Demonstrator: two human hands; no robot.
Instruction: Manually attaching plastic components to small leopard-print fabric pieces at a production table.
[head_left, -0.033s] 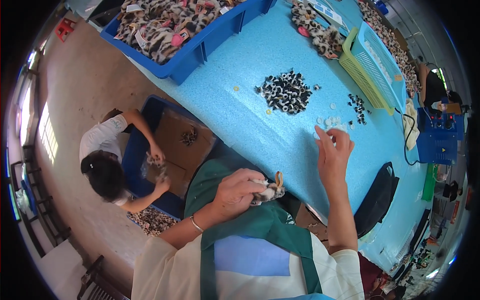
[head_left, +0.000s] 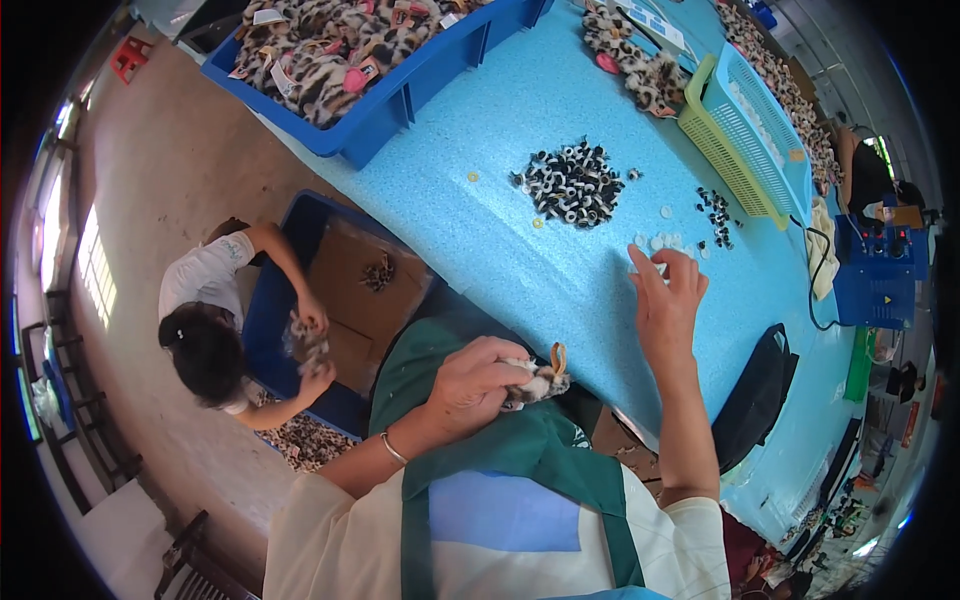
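My left hand [head_left: 468, 385] is closed around a small spotted plush piece [head_left: 540, 385] with a tan loop sticking up at its end. I hold it over the dark green apron [head_left: 430, 370], near the table edge. My right hand [head_left: 670, 300] is over the blue table, its bent fingertips at a scatter of translucent white plastic discs [head_left: 660, 243]. Thumb and index seem to pinch one disc, partly hidden. Left of the discs lies a heap of black-and-white plastic toy eyes [head_left: 570, 185]; a smaller group of black pieces [head_left: 716, 215] lies to the right.
A blue bin [head_left: 375, 115] of spotted plush stands at the upper left; green and blue baskets [head_left: 735, 150] stand to the right. A black bag [head_left: 757, 400] lies near the right edge. At left, a co-worker [head_left: 205, 310] handles plush over another blue bin [head_left: 290, 225].
My right hand has shifted very slightly over the discs. The co-worker's hands have moved a little with the plush. My left hand stays in place.
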